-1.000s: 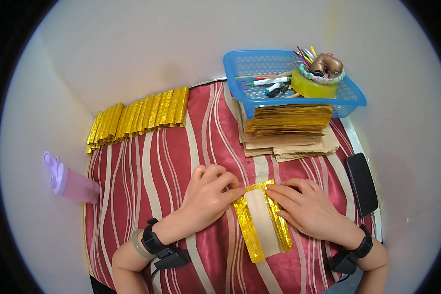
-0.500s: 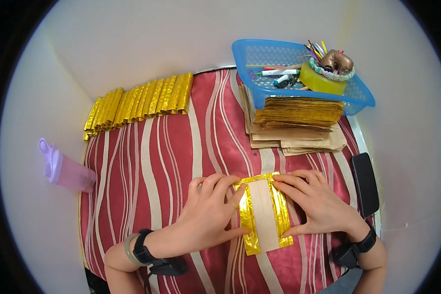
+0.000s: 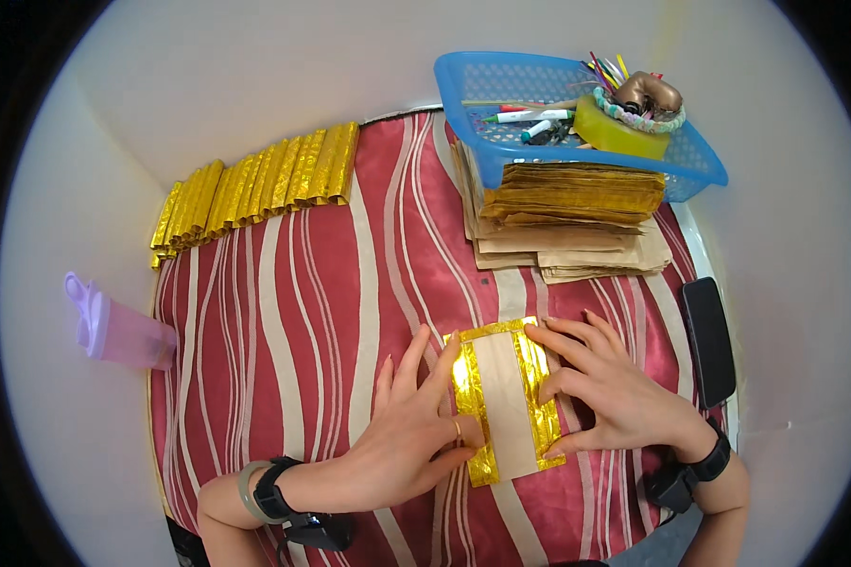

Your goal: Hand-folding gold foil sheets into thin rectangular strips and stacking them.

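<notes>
In front of me on the striped cloth lies a sheet of joss paper (image 3: 503, 416). It is tan down the middle, with shiny gold foil strips folded in along both long sides and across the far end. My left hand (image 3: 411, 430) rests at its left edge, one finger bent near the thumb against the foil and the others spread. My right hand (image 3: 619, 397) lies along the right edge with fingers apart, fingertips touching the gold strip from the far corner to the near one. Both wrists wear black straps.
Rolled gold paper tubes (image 3: 255, 184) line the back left. A purple bottle (image 3: 128, 331) is at the left. At the back right, a blue basket (image 3: 501, 161) with pens and tape stands behind a stack of joss paper (image 3: 572, 198). A black phone (image 3: 709, 340) lies right.
My left hand's fingers have spread and one has bent in beside the thumb. My right hand's fingers have spread wider along the edge. The view has shifted slightly; the sheet stays flat.
</notes>
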`<state>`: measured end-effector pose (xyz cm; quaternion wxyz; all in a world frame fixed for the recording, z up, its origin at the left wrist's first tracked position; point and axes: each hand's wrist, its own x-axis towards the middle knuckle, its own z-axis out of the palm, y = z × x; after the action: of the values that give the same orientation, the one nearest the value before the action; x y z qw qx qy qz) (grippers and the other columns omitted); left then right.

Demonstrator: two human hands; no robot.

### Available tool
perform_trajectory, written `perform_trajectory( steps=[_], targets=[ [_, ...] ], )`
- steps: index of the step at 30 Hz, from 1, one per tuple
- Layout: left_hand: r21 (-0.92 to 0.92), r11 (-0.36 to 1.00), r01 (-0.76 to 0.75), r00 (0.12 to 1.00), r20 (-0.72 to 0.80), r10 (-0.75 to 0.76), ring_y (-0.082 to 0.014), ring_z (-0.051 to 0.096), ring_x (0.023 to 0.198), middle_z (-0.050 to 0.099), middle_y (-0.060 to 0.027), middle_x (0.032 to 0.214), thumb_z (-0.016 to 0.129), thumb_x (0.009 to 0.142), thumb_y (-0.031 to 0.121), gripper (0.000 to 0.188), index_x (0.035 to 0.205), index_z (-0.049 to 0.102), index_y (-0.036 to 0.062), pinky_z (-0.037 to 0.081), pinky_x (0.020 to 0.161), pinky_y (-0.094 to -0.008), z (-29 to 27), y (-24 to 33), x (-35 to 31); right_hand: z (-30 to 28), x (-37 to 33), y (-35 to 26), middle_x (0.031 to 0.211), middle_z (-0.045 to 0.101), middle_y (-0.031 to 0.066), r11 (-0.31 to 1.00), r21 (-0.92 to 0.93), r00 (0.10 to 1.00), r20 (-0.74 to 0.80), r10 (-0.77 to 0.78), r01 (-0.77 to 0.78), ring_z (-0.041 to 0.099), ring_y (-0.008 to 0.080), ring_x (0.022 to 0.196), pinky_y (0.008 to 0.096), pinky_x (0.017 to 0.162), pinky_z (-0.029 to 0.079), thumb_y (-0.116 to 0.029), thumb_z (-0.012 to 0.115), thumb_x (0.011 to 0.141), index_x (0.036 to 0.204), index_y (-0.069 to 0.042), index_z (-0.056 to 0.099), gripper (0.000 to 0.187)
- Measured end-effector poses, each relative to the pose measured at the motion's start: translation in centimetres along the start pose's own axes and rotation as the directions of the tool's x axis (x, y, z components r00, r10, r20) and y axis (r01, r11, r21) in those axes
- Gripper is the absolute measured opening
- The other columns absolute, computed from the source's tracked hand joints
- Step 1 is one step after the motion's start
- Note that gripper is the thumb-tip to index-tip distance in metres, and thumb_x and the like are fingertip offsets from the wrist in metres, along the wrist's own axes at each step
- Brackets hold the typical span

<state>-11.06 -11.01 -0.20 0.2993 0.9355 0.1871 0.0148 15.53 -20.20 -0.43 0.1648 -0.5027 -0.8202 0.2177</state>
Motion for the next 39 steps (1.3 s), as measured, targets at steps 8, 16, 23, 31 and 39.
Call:
perform_trajectory(
  steps=[8, 16, 23, 31, 39],
  targets=[
    [-0.014, 0.999, 0.052, 0.999, 0.017, -0.052, -0.0556, -0.001, 0.142, 0.009, -0.0346, 0.154, 0.079, 0.076, 0.033, 0.029, 0.093, 0.061, 0.0163, 0.011, 0.105, -0.0736, -0.1, 1.0, 0.2, 0.0, -0.5, -0.4, 0.123, 0.053, 0.0104, 0.995, 0.084, 0.998, 0.036, -0.056, 0.053, 0.047, 0.0323, 0.117, 0.0458, 0.098, 0.037, -0.032, 0.081, 0.072, 0.099, -0.011, 0.060, 0.040],
    [-0.014, 0.999, 0.035, 0.998, 0.055, -0.034, -0.0567, 0.000, 0.142, 0.008, -0.0374, 0.152, 0.084, 0.069, 0.039, 0.048, 0.096, 0.055, 0.0118, 0.013, 0.105, -0.0738, 0.0, 1.0, 0.5, -0.4, -0.7, -1.0, 0.100, 0.058, 0.0033, 0.971, 0.165, 0.978, 0.092, -0.187, 0.171, 0.056, 0.0237, 0.096, 0.0375, 0.085, 0.043, -0.019, 0.074, 0.078, 0.094, -0.010, 0.061, 0.022],
    [-0.025, 1.000, 0.004, 1.000, 0.015, -0.003, -0.0569, 0.003, 0.141, 0.010, -0.0383, 0.151, 0.081, 0.074, 0.037, 0.042, 0.096, 0.055, 0.0122, 0.013, 0.105, -0.0733, 0.1, 0.9, 0.3, 0.1, -1.0, -0.8, 0.091, 0.060, 0.0024, 0.969, 0.153, 0.981, -0.029, -0.190, 0.193, 0.058, 0.0231, 0.087, 0.0353, 0.077, 0.048, -0.017, 0.072, 0.078, 0.089, -0.008, 0.063, 0.017],
    [-0.039, 0.999, 0.006, 1.000, 0.008, -0.006, -0.0556, 0.003, 0.142, 0.010, -0.0379, 0.151, 0.074, 0.082, 0.030, 0.029, 0.097, 0.056, 0.0131, 0.012, 0.105, -0.0729, 0.1, 0.8, 0.3, -0.2, -0.7, -0.9, 0.094, 0.059, 0.0022, 0.968, 0.138, 0.976, 0.014, -0.216, 0.212, 0.058, 0.0223, 0.089, 0.0366, 0.079, 0.046, -0.012, 0.069, 0.079, 0.095, -0.011, 0.065, 0.017],
    [-0.039, 0.997, -0.066, 0.994, 0.086, 0.069, -0.0534, -0.001, 0.143, 0.010, -0.0365, 0.152, 0.074, 0.082, 0.030, 0.028, 0.096, 0.058, 0.0126, 0.010, 0.106, -0.0731, -0.7, -0.4, 1.0, -1.0, -0.1, -0.8, 0.142, 0.043, 0.0164, 0.998, -0.057, 0.992, -0.124, -0.017, 0.010, 0.040, 0.0348, 0.131, 0.0506, 0.109, 0.032, -0.040, 0.075, 0.077, 0.141, -0.006, 0.041, 0.080]
  ],
)
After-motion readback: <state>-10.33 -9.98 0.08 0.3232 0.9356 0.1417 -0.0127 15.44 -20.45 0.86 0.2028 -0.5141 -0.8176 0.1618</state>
